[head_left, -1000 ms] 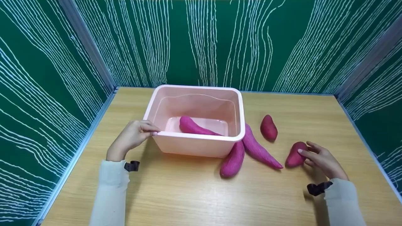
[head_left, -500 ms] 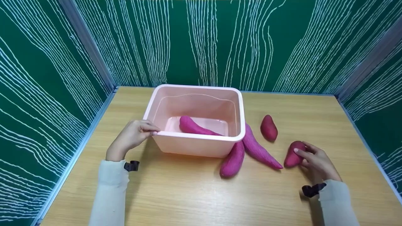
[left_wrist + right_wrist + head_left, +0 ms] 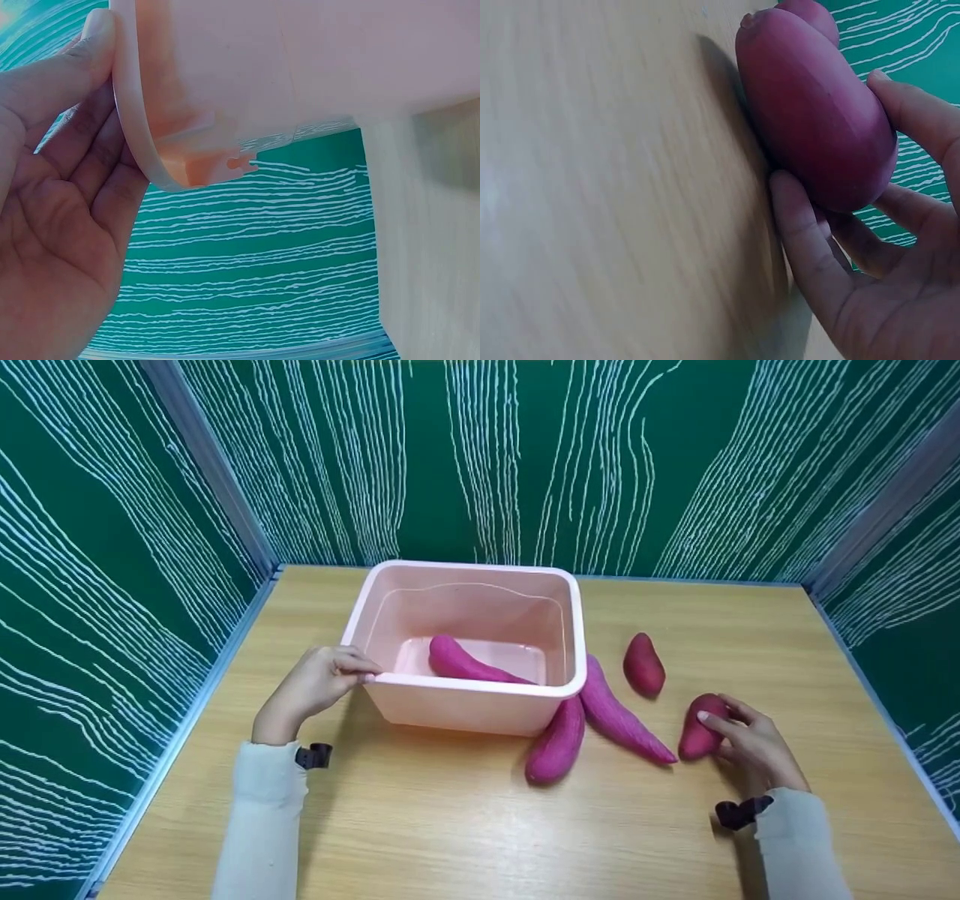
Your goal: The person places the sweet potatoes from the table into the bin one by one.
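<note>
My left hand (image 3: 319, 686) pinches the front left corner of the pink plastic bin (image 3: 465, 706), thumb and fingers on either side of its rim (image 3: 129, 82). Inside the bin lies a pinkish-purple sweet potato (image 3: 472, 664), partly hidden by the front wall. To the right, my right hand (image 3: 754, 742) holds a dark red mango (image 3: 701, 729) between thumb and fingers, low over the table. The right wrist view has the mango (image 3: 810, 105) with its nubbed tip pointing away and one finger between it and the tabletop.
Two more sweet potatoes, one short (image 3: 556, 746) and one long and tapering (image 3: 626, 720), lie against the bin's front right corner. Behind the held mango rests a second red mango (image 3: 643, 666). Green panels with white wavy lines (image 3: 480, 457) enclose the wooden table (image 3: 450, 825).
My right hand has shifted a little to the left, its fingers settling further around the mango, which has turned slightly. The left hand and the bin stay as they were.
</note>
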Tool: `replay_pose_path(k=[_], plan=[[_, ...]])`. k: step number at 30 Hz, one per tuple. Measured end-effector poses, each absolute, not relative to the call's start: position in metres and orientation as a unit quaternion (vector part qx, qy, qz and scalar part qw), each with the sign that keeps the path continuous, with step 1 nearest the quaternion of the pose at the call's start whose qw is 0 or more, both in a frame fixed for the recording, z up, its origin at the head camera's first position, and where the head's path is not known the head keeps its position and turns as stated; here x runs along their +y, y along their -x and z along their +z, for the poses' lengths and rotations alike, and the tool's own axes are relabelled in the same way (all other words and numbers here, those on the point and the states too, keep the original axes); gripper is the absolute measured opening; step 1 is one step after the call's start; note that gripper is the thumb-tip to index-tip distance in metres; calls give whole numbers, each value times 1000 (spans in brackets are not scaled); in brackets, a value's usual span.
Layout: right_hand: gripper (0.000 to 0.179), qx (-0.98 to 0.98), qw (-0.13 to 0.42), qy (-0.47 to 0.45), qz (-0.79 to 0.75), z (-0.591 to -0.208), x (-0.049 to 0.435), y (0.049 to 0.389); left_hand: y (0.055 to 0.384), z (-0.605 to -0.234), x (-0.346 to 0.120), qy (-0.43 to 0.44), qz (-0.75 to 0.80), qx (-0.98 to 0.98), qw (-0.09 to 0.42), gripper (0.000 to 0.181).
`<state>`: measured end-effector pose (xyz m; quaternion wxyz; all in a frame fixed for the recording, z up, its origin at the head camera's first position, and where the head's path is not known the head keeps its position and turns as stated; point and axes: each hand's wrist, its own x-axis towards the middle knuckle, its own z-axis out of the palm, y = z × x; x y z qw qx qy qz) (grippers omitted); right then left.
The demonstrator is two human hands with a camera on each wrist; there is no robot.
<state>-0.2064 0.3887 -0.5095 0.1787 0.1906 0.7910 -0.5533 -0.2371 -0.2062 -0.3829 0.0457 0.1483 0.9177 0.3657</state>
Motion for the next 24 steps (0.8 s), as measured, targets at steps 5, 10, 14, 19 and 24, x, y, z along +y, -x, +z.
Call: replay_pose_path(k=[5, 10, 14, 19, 24], plan=[[100, 798, 168, -183, -550, -509, 385, 207, 236, -381, -206, -146, 366, 918, 45, 20], [98, 803, 150, -166, -553, -509, 381, 207, 235, -381, -205, -162, 360, 918, 27, 18], [100, 806, 144, -163, -551, -510, 377, 208, 235, -381, -205, -159, 359, 919, 27, 18], [103, 801, 147, -167, -555, -510, 374, 207, 235, -381, -204, -149, 360, 920, 35, 19], [103, 806, 151, -164, -548, -506, 373, 208, 236, -380, -204, -143, 360, 921, 40, 20]])
